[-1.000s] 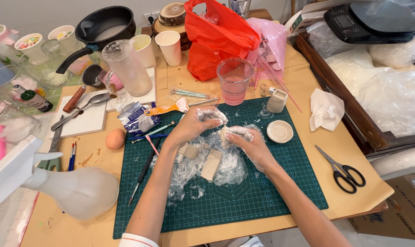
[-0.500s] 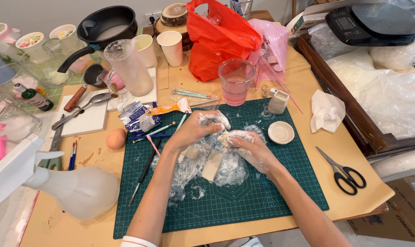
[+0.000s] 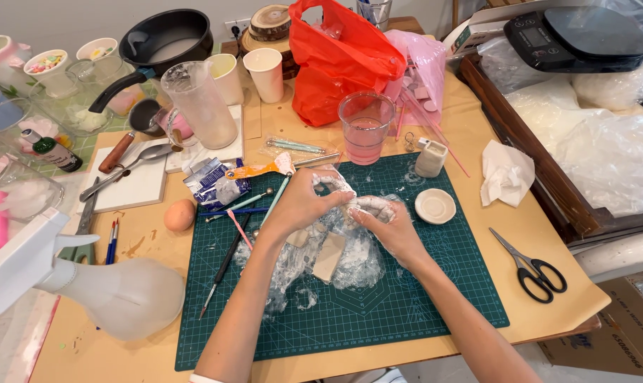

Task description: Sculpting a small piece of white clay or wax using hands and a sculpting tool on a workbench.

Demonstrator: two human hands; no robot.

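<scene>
Near the middle of the green cutting mat (image 3: 406,312), the left hand (image 3: 304,202) and right hand (image 3: 385,220) squeeze a soft, sticky-looking lump of white clay (image 3: 346,195) between curled fingers, over crinkly plastic wrap (image 3: 357,262), best held gently around its sides.

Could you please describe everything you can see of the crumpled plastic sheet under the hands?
The crumpled plastic sheet is thin, clear film, wrinkled and smeared with white residue. It lies bunched in the middle of the green cutting mat, trailing toward the near left. A flat beige slab rests on it. The left hand and right hand, both dusted white, meet just above its far edge, pressing a small pale lump between them; whether they grip the film itself is unclear.
</scene>
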